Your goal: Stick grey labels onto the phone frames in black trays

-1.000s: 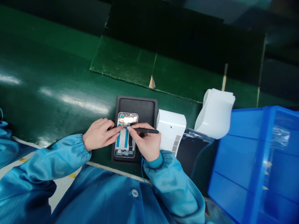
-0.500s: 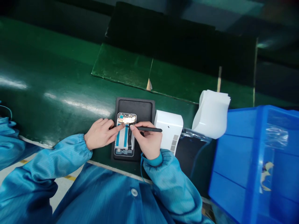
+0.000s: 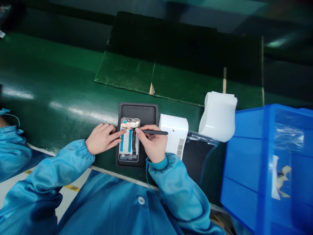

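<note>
tweezers (image 3: 156,132) lie pen-style in the right hand (image 3: 153,143), thumb and forefinger pinched narrow on the shaft, a grip that seems suited to fine control, with the tips down at the upper part of a phone frame (image 3: 129,140). the frame lies open side up on a black mat (image 3: 138,110), likely placed there to stop it sliding or scratching. the left hand (image 3: 102,139) holds nothing: its fingers stretch out almost flat, tips at the frame's edge, apparently steadying it. a white box (image 3: 173,137) sits just right of the mat, with white sheets (image 3: 217,117) and a blue bin (image 3: 244,156) further along the green bench (image 3: 61,94), seemingly kept within easy reach.
</note>
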`<state>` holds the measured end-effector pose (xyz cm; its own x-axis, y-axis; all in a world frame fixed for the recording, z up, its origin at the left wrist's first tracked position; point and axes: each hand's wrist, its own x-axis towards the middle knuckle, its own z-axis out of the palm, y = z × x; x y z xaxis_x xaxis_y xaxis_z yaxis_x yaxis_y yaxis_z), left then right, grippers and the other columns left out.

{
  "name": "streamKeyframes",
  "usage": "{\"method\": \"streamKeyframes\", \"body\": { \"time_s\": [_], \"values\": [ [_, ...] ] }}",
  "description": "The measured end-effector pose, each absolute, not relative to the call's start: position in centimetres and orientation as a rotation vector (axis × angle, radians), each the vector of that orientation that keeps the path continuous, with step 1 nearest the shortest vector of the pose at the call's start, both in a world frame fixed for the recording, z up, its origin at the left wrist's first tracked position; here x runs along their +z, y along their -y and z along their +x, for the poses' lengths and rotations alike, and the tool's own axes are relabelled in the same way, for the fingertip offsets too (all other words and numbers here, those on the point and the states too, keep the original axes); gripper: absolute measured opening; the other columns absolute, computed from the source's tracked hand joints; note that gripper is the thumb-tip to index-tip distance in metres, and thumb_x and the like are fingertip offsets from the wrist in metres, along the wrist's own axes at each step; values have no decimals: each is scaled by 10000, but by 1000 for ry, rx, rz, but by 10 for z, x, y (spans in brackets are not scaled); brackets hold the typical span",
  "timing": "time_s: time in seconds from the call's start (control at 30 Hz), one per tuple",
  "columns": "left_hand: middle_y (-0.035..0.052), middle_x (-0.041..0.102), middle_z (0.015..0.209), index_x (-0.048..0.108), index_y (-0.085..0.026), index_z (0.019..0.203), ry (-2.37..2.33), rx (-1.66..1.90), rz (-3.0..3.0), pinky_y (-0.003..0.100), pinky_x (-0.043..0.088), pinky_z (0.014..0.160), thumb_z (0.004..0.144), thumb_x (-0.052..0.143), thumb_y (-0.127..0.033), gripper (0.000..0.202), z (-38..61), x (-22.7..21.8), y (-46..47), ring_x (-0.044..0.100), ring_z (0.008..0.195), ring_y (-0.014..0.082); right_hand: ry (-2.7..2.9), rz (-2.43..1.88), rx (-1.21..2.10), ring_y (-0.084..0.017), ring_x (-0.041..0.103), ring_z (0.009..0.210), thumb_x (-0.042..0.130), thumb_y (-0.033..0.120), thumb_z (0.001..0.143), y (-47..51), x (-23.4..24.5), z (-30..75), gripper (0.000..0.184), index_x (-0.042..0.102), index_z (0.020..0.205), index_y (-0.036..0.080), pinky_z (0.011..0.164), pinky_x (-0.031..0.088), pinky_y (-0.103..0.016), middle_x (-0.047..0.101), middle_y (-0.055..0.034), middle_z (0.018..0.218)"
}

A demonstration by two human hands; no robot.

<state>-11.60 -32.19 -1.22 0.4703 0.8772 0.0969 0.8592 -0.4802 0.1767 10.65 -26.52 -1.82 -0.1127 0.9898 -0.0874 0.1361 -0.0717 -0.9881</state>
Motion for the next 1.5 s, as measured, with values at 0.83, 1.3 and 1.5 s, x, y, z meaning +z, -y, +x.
{"method": "streamKeyframes", "body": {
  "time_s": [0.83, 1.3, 1.5],
  "values": [
    [34, 711, 814, 618, -227, 868, -2352, -307, 1638, 283, 452, 690, 945, 443, -366, 236, -107, 17, 321, 701, 798, 226, 1237, -1244, 1322, -180, 647, 557, 821, 472, 703, 257, -20, 151, 349, 676, 814, 175, 493, 517, -246, 700, -52, 704],
    [108, 671, 1043, 631, -168, 972, -2551, -25, 1657, 337, 484, 926, 986, 390, -265, 260, -202, 114, 277, 632, 1010, 218, 1623, -1200, 1093, -233, 713, 667, 714, 568, 731, 245, -40, 145, 380, 726, 790, 193, 554, 560, -262, 745, -72, 759],
    [107, 697, 965, 668, -161, 967, -1257, 1028, 2173, 281, 537, 911, 980, 403, -564, 483, -48, 133, 257, 665, 945, 184, 1656, -1167, 1046, -227, 695, 575, 676, 602, 740, 238, -46, 141, 390, 724, 734, 216, 505, 563, -267, 720, -61, 666]
  ]
}}
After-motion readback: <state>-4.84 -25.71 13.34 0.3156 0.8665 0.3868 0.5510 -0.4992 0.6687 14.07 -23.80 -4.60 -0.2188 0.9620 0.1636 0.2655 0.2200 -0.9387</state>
